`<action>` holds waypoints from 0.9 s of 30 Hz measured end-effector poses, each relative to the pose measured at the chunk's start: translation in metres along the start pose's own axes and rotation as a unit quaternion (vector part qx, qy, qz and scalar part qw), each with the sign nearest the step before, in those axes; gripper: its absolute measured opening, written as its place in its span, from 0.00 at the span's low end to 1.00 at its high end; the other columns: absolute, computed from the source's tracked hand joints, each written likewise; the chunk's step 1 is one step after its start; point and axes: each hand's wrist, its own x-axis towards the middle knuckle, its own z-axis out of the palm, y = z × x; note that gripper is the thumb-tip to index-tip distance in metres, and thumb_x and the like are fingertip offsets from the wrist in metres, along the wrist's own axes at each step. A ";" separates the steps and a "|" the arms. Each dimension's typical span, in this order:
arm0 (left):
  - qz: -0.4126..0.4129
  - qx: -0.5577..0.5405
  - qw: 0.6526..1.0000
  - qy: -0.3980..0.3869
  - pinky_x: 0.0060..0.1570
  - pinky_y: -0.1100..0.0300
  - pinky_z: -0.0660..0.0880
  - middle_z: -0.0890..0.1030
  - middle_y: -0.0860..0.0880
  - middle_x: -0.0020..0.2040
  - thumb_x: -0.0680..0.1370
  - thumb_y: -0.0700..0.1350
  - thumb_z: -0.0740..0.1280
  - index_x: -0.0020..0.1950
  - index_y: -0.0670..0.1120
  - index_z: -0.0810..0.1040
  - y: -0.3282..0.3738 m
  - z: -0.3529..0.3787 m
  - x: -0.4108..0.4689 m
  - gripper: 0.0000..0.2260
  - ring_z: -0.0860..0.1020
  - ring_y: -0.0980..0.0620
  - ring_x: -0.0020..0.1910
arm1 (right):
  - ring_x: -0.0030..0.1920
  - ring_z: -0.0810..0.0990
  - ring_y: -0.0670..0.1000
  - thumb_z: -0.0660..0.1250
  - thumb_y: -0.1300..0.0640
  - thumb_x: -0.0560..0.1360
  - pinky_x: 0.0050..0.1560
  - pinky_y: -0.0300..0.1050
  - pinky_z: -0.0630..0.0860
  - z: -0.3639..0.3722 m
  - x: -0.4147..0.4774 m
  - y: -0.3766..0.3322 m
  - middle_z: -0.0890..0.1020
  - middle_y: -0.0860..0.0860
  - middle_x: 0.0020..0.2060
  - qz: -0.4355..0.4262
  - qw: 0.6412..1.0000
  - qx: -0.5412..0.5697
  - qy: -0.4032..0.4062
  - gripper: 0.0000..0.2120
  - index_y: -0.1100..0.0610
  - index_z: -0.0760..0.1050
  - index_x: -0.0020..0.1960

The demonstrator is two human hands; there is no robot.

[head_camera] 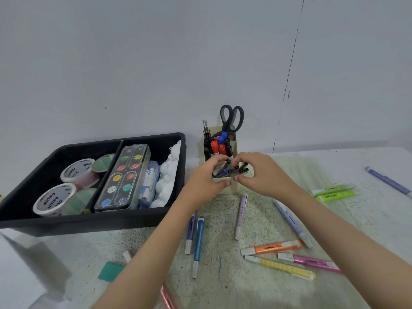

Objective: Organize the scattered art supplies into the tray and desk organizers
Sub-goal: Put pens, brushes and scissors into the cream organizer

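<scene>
Both hands meet at the cream organizer point(225, 188). The left hand point(204, 177) and right hand point(265, 175) each curl their fingers round the dark pens point(231, 170) bunched over its front compartment, whose inside is hidden. On the table, a pink highlighter point(168, 297) is cut off at the bottom edge, and a purple highlighter point(190, 233) lies partly under the left forearm.

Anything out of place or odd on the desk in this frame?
Nothing looks spilled or broken. Loose highlighters lie at all angles on the table; a lilac pen sits far right. The left hand and right hand grip dark pens lying crosswise over the organizer, not upright.
</scene>
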 end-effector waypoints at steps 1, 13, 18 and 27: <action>0.016 0.004 1.000 0.016 0.56 0.76 0.66 0.76 0.60 0.55 0.71 0.39 0.73 0.62 0.55 0.72 0.002 0.002 0.000 0.23 0.72 0.67 0.58 | 0.48 0.73 0.43 0.71 0.57 0.71 0.48 0.39 0.67 0.000 0.000 0.000 0.79 0.41 0.46 -0.001 1.000 -0.004 -0.003 0.11 0.49 0.76 0.52; 0.023 0.089 0.996 0.021 0.49 0.80 0.68 0.80 0.52 0.54 0.73 0.33 0.65 0.59 0.47 0.79 0.008 -0.012 0.004 0.17 0.76 0.60 0.53 | 0.56 0.74 0.39 0.72 0.59 0.70 0.57 0.33 0.68 0.004 0.000 0.007 0.78 0.39 0.55 0.049 0.994 0.095 0.004 0.22 0.47 0.72 0.61; -0.005 0.115 0.993 -0.001 0.52 0.77 0.66 0.78 0.51 0.59 0.73 0.32 0.66 0.65 0.49 0.75 0.004 -0.018 0.001 0.23 0.75 0.59 0.58 | 0.53 0.77 0.46 0.72 0.63 0.69 0.56 0.40 0.74 0.003 -0.002 0.014 0.78 0.43 0.54 0.076 0.994 0.068 -0.024 0.25 0.49 0.72 0.63; -0.002 0.093 0.995 0.018 0.48 0.84 0.64 0.78 0.53 0.54 0.73 0.30 0.66 0.64 0.47 0.76 0.003 -0.014 -0.001 0.22 0.75 0.60 0.53 | 0.49 0.77 0.41 0.65 0.66 0.75 0.54 0.37 0.73 -0.003 0.000 -0.004 0.82 0.44 0.52 -0.011 1.000 0.004 0.012 0.17 0.50 0.77 0.59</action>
